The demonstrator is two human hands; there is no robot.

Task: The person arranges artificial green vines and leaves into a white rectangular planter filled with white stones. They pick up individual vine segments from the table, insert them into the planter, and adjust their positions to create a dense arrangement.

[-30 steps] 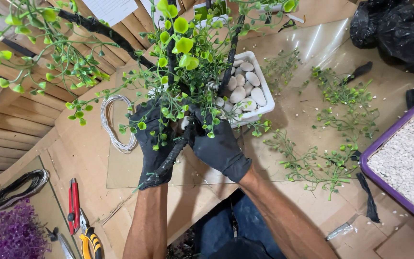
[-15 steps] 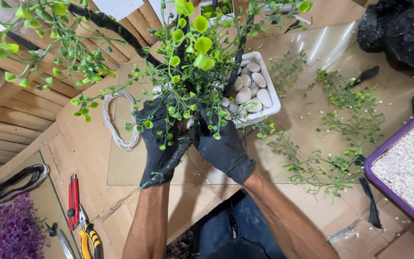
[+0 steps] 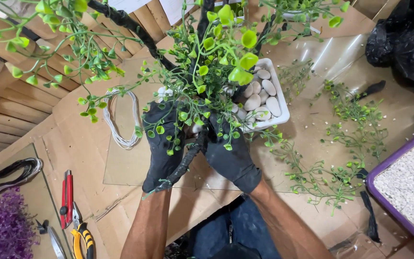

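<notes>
Artificial plant (image 3: pixel 202 72), dark wrapped stems, small round green leaves, held upright between both gloved hands, branches fanning up and left, leaves trailing over the gloves, above a white pot of pale pebbles (image 3: pixel 264 96), on cardboard

Left hand (image 3: pixel 161 146) and right hand (image 3: pixel 228 153) in black gloves gripping artificial tree (image 3: pixel 202 72), white pebble tray (image 3: pixel 269 98) behind

1. Gloved hands: 2, left hand (image 3: pixel 161 144) and right hand (image 3: pixel 230 156), both in black gloves.
2. White tray (image 3: pixel 280 103) of pale stones: 1; stones partly hidden, no exact count.
3. Coils: 2, white wire coil (image 3: pixel 120 120) centre-left, dark cable coil (image 3: pixel 5 175) far left.
4. Pliers (image 3: pixel 80 235): 1, yellow-handled; red-handled cutter (image 3: pixel 66 196): 1.
5. Purple plant clump (image 3: pixel 3 230): 1.
6. Purple-rimmed tray (image 3: pixel 379 184): 1, right edge.
7. Black bag (image 3: pixel 408 43): 1.
</notes>
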